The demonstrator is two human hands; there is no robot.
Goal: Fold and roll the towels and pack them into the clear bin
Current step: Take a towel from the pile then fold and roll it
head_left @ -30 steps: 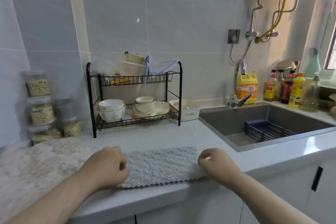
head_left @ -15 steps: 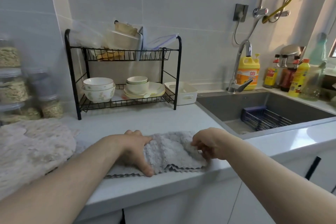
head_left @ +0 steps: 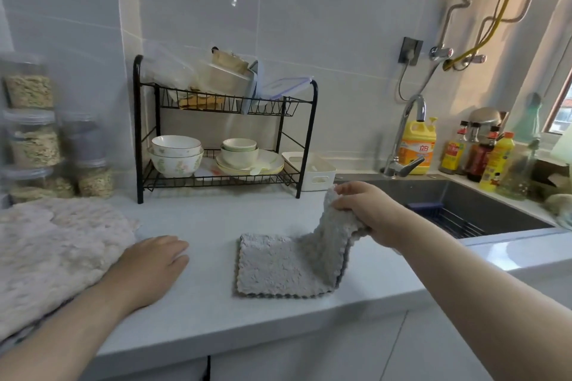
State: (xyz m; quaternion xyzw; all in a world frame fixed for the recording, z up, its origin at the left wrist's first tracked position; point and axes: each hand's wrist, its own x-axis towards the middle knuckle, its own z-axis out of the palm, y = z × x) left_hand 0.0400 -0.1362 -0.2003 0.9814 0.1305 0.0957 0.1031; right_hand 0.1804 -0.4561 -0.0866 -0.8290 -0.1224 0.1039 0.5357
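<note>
The right hand (head_left: 365, 210) pinches the small grey fluffy microfibre towel (head_left: 288, 266) by its right end, lifting it to fold over the half lying on the pale worktop (head_left: 216, 219); the left hand (head_left: 148, 269) rests flat and empty beside it.

Grey wall tiles (head_left: 309, 9) are facing me; daylight is coming through the window (head_left: 561, 111) beside the sink (head_left: 495, 204).

Soft daylight comes in from the window (head_left: 561, 111) at the far right, warming that wall; the rest stays cool and dim. A pale glare sits on the glossy white countertop edge (head_left: 507, 252). The stacked clear plastic jars (head_left: 32, 130) at left smear with blur, and the edges bow outward.
</note>
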